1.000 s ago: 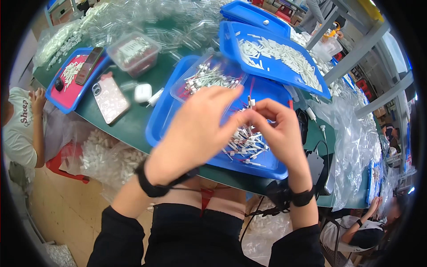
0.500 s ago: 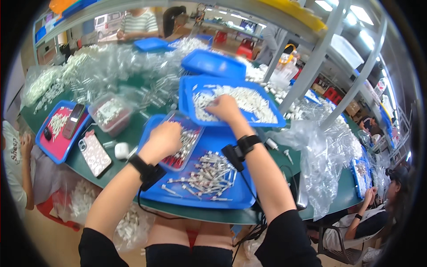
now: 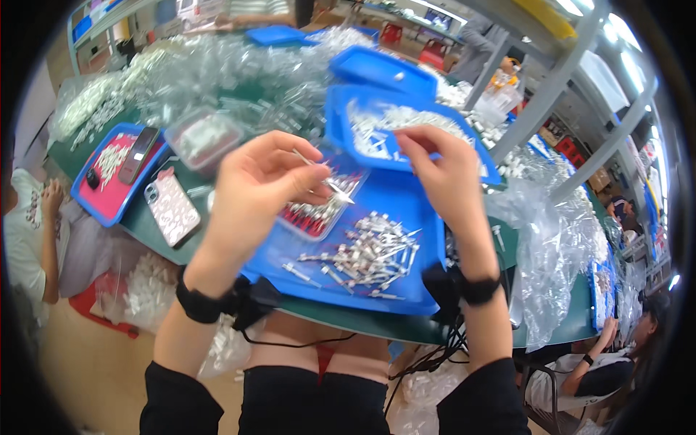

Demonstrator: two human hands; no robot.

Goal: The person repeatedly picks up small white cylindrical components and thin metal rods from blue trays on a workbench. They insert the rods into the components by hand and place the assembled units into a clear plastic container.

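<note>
At the nearer blue tray [image 3: 406,206], left hand [image 3: 261,181] pinches a slim piece [image 3: 339,192] in its fingers; right hand [image 3: 449,170], cannot tell

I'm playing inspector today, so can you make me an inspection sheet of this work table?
Surface: green table, crowded.
Job's things: small white-ended pieces heaped in a lower blue tray.
Clutter: phone in a patterned case; clear plastic bag at right.
Hands: left hand pinches a thin piece; right hand is at the upper blue tray, grip unclear.
Cables: black cables near the front edge.
Surroundings: one person at left, another person at right.
</note>
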